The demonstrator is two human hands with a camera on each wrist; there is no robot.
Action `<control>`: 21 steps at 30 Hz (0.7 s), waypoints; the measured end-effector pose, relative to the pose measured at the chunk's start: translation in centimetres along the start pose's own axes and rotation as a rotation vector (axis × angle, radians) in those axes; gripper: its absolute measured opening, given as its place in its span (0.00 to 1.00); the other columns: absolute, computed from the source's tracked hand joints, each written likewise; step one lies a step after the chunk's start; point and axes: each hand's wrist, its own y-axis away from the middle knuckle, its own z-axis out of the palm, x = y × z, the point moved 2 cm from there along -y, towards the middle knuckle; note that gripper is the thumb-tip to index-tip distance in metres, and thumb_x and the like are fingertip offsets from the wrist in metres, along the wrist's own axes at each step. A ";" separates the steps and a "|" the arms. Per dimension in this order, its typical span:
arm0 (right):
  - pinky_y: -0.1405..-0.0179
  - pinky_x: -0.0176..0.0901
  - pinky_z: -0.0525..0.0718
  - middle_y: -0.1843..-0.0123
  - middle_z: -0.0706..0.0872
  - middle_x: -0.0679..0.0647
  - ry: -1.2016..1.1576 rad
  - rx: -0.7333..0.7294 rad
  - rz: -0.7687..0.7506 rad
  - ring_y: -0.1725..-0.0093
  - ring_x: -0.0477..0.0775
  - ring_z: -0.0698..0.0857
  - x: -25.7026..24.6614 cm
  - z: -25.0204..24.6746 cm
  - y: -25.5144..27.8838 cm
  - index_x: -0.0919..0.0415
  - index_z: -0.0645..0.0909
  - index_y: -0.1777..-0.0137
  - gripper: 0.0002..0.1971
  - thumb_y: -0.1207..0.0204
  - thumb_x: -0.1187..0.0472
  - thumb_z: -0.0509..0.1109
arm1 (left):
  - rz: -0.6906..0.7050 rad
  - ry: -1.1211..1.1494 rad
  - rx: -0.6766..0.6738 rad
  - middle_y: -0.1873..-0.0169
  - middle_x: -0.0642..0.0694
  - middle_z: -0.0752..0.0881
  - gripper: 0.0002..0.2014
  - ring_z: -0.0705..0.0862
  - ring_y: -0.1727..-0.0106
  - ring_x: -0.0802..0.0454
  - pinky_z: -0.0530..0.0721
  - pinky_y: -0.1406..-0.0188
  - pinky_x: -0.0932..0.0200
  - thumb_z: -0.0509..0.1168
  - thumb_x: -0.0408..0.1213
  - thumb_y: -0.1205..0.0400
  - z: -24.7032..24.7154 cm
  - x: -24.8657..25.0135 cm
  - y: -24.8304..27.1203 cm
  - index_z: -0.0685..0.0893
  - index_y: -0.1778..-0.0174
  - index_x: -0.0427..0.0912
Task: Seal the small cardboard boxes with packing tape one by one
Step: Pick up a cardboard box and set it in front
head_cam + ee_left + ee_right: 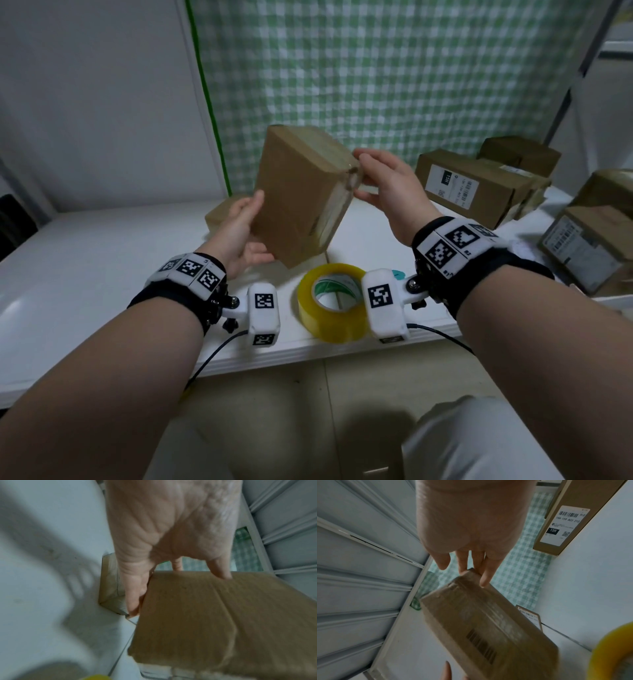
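Box (pixel 301 195) in your two hands, lifted clear of the desk (pixel 85 274) and tilted, one corner down toward the near edge; it hangs above the middle of the desk, over the tape roll.

- Nearest: tape roll (pixel 334 301), yellow, lying flat right at the desk's near edge, beside your right wrist camera. A knock from that wrist, or from the box's low corner, could send it off the edge to the floor.
- Left hand (pixel 245 233): thumb under the box's lower corner, fingers up its left face. The left wrist view shows the fingers bent round the far edge, so it grips the box, but low down, on a corner. If that thumb slips, the weight tips toward you.
- Right hand (pixel 387 185): fingers and thumb spread, closed lightly on the upper right corner. The right wrist view shows only fingertips on the edge, over glossy tape already on that face. That looks like a thin hold; smooth tape offers little friction, so a quick turn could pull the box free.
- Behind the box, a smaller box (pixel 222 212) sits on the desk near your left hand. Setting the held box down blind could land on it.
- Far right corner: stacked boxes (pixel 479 185), some labelled. Whether they are taped, I cannot tell; a mix-up with finished ones is possible.
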 end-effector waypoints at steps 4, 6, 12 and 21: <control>0.39 0.51 0.81 0.28 0.75 0.49 0.124 -0.043 0.108 0.36 0.48 0.76 0.8 -0.3 0.5 0.51 0.68 0.22 0.24 0.17 0.49 0.61 | 0.082 0.086 0.116 0.28 0.48 0.74 0.11 0.85 0.45 0.32 0.84 0.50 0.31 0.56 0.53 0.14 -0.1 1.4 0.1 0.72 0.38 0.55; 0.39 0.57 0.82 0.24 0.71 0.49 0.193 -0.114 0.223 0.31 0.54 0.74 1.2 -0.6 0.7 0.47 0.65 0.21 0.28 0.18 0.39 0.56 | 0.128 0.086 0.125 0.38 0.47 0.79 0.08 0.85 0.45 0.35 0.86 0.53 0.33 0.55 0.49 0.13 -0.2 1.9 0.2 0.74 0.43 0.53; 0.41 0.59 0.84 0.41 0.81 0.54 0.240 -0.252 0.409 0.43 0.62 0.85 2.3 -1.0 1.5 0.46 0.72 0.28 0.37 0.28 0.24 0.48 | 0.233 -0.066 0.149 0.45 0.53 0.77 0.04 0.77 0.37 0.44 0.77 0.39 0.30 0.65 0.43 0.18 0.3 3.2 0.9 0.76 0.51 0.57; 0.47 0.68 0.84 0.43 0.84 0.53 0.016 -0.004 0.430 0.44 0.66 0.84 2.7 -1.8 0.8 0.51 0.82 0.39 0.22 0.18 0.40 0.53 | 0.252 -0.129 0.136 0.38 0.53 0.82 0.17 0.78 0.36 0.50 0.73 0.34 0.29 0.63 0.49 0.17 1.5 4.2 1.8 0.79 0.33 0.53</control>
